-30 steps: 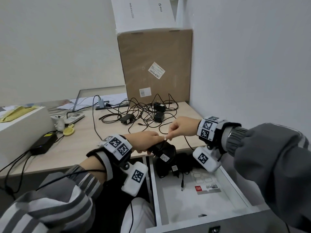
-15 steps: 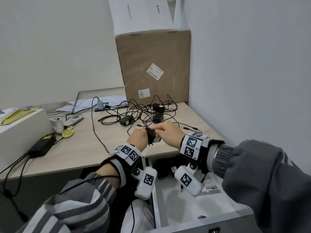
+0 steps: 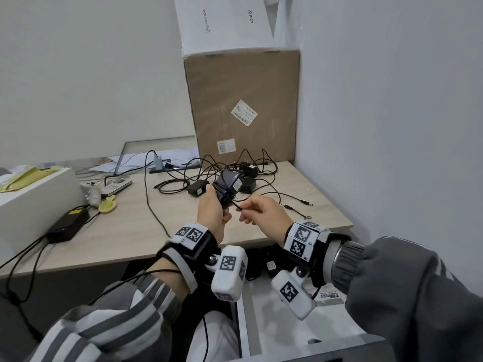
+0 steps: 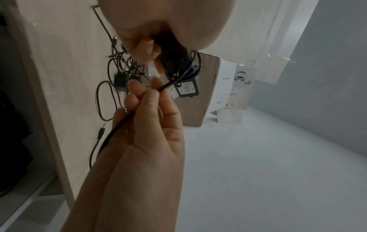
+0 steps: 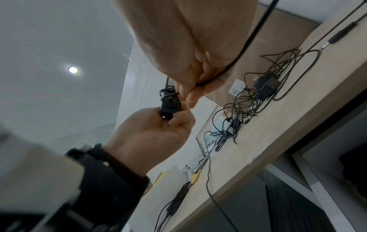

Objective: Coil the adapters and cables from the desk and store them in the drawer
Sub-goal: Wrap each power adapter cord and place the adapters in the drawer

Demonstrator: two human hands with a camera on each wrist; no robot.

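Holding a black adapter (image 3: 228, 186) over the desk (image 3: 125, 226), we grip it in our left hand (image 3: 212, 215); our right hand (image 3: 264, 214) pinches its cable (image 4: 174, 79). At twelve o'clock, more tangled cables (image 3: 214, 173) lie beyond.

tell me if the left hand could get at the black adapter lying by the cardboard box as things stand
Probably not right away: the left hand grips an adapter, so it is occupied. The lying adapter has only loose cables around it.

Both hands raised close together; left hand (image 3: 213, 212) fingers curled in grip, right hand (image 3: 264, 214) fingertips pinched.
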